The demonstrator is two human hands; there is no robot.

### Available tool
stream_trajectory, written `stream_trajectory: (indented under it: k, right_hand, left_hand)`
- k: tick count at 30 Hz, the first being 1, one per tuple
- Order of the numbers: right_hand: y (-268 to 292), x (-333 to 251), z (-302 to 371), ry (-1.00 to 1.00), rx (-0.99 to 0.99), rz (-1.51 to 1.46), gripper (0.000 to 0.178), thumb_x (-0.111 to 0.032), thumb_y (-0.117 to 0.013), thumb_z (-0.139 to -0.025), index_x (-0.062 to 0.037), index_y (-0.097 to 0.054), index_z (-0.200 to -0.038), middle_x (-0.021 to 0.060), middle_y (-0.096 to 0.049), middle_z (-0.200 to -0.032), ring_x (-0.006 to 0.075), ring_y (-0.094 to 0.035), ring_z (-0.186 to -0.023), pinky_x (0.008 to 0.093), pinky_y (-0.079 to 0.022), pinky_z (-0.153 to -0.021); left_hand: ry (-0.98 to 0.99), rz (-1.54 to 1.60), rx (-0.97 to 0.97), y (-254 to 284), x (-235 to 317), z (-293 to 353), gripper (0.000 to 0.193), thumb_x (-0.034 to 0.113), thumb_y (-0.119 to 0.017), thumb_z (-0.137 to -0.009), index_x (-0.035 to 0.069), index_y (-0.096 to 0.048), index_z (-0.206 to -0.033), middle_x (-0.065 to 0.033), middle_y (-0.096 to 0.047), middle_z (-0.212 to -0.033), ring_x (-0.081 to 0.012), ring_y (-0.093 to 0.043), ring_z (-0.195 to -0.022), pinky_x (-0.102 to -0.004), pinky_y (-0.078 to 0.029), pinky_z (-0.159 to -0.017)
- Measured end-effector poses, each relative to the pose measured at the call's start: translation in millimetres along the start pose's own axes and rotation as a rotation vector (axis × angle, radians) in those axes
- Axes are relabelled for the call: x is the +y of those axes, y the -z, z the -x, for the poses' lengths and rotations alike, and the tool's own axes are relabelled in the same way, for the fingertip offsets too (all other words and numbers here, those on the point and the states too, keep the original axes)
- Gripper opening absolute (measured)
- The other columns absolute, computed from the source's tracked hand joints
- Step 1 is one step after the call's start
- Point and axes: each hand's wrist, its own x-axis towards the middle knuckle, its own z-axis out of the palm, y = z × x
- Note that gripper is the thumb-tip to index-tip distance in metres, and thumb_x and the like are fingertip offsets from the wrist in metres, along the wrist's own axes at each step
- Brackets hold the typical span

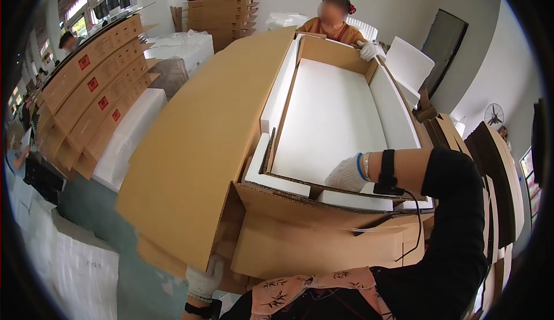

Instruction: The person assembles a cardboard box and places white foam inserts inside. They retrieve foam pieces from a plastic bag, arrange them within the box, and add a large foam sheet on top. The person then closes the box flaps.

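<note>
In front of me stands a large cardboard box (300, 211) with its top open. White foam pieces (288, 183) line its sides around a cardboard inner frame (334, 49). A broad white panel (329, 118) lies inside the frame. My gloved right hand (346, 173) reaches into the near end and rests on the white panel beside the frame's edge, its fingers outstretched and hard to separate from the white behind. On the left, a long cardboard flap (202, 141) stands out from the box. My gloved left hand (203, 279) grips its near lower corner, fingers closed there.
A co-worker (332, 26) stands at the far end, a gloved hand (368, 51) on the box's rim. Stacked printed cartons (92, 83) and wrapped white blocks (86, 262) stand to the left. Flat cardboard (490, 176) leans at the right, and foam sheets (410, 60) stand behind.
</note>
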Motion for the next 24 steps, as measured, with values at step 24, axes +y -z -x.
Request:
stream_trajectory:
  k: [24]
  right_hand:
    - [-413.3, -165.4, 181.4, -1.335, 1.354, -1.120, 0.047, -0.020, -0.061, -0.084, -0.0102, -0.060, -0.129, 0.0143, -0.070, -0.104, 0.0262, -0.066, -0.098, 0.0329, -0.051, -0.088]
  left_hand:
    - [0.067, -0.208, -0.838, -89.2, -55.8, 71.5, 0.038, 0.025, -0.065, -0.084, 0.002, -0.064, -0.115, -0.0194, -0.065, -0.117, -0.0359, -0.063, -0.105, -0.0433, -0.051, -0.090]
